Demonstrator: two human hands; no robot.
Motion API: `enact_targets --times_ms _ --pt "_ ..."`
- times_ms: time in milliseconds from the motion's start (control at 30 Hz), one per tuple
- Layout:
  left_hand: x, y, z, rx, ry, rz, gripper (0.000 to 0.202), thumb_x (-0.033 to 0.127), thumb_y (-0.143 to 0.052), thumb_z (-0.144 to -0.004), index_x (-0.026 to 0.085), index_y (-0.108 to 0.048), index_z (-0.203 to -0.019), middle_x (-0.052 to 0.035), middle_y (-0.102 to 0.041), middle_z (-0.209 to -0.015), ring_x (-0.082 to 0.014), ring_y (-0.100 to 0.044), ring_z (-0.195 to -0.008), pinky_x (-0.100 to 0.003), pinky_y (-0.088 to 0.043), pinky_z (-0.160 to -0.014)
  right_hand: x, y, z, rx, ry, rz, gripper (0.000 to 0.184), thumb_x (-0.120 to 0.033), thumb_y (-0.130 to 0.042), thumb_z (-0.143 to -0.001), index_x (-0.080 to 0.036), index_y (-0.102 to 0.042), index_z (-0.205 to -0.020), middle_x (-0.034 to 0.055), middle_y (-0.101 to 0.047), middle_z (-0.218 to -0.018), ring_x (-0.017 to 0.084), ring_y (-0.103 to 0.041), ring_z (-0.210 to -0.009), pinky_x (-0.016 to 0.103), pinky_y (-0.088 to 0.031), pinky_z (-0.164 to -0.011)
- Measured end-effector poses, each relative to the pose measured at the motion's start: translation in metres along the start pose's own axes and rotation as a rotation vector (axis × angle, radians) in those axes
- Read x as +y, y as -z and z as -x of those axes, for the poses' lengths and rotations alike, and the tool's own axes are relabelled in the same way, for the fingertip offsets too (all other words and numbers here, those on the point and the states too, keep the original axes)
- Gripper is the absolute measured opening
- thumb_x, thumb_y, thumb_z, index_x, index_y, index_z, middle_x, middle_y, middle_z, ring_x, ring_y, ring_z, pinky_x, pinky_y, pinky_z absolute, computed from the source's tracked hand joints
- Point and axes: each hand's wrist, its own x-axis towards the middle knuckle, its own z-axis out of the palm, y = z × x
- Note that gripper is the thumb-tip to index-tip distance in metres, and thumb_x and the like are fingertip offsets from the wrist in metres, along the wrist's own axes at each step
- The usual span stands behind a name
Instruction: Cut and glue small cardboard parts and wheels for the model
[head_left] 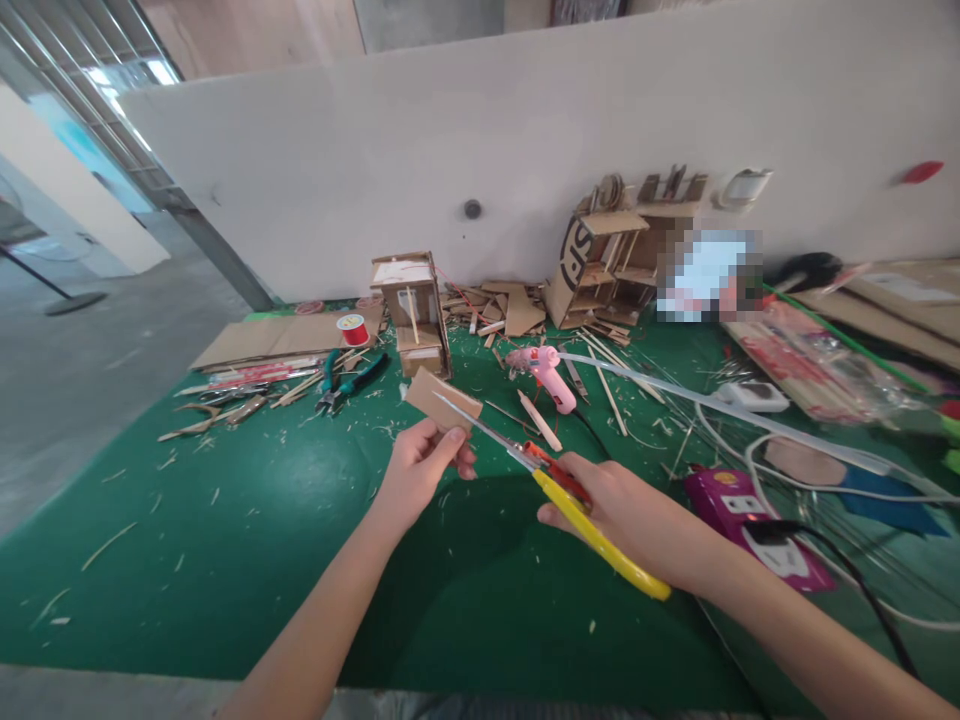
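My left hand (427, 462) pinches a small flat piece of brown cardboard (439, 397), thumb on its face. In my right hand (611, 510) is a pair of scissors (581, 525) with yellow and orange handles. The scissor blades point to the upper left and reach over the cardboard piece. Whether they are cutting into it I cannot tell. Just beyond stands a small cardboard structure (411, 312) with shelves and a thin stick. A pink hot glue gun (551, 378) lies to the right, past the scissors.
Green-handled pliers (349, 380) and a red thread spool (352, 329) lie at the left. A larger cardboard shelf (600, 265) stands against the white wall panel (525, 130). Cords run to a purple power strip (757, 530) at right. Scraps litter the green tabletop (225, 560).
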Motion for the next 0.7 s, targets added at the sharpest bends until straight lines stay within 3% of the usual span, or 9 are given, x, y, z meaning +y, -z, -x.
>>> enact_targets --times_ms 233,700 --pt "0.005 0.003 0.002 -0.039 -0.02 -0.063 0.026 0.04 -0.067 -0.082 0.014 -0.063 -0.075 -0.0017 -0.064 -0.062 -0.0137 -0.062 -0.05 -0.027 -0.05 -0.053 0.006 -0.004 -0.002 0.012 0.002 0.04 0.053 -0.07 -0.046 -0.085 -0.019 -0.057 -0.092 0.0022 -0.057 -0.065 0.015 -0.05 -0.049 0.026 -0.033 -0.046" --pt "0.006 0.001 0.005 -0.09 0.011 -0.057 0.027 0.04 -0.065 -0.083 0.013 -0.063 -0.078 -0.0016 -0.065 -0.062 -0.0131 -0.062 -0.05 -0.026 -0.051 -0.053 0.011 -0.009 -0.001 0.003 -0.054 0.108 0.055 -0.072 -0.045 -0.084 -0.019 -0.057 -0.086 0.0035 -0.054 -0.067 0.014 -0.047 -0.049 0.026 -0.032 -0.047"
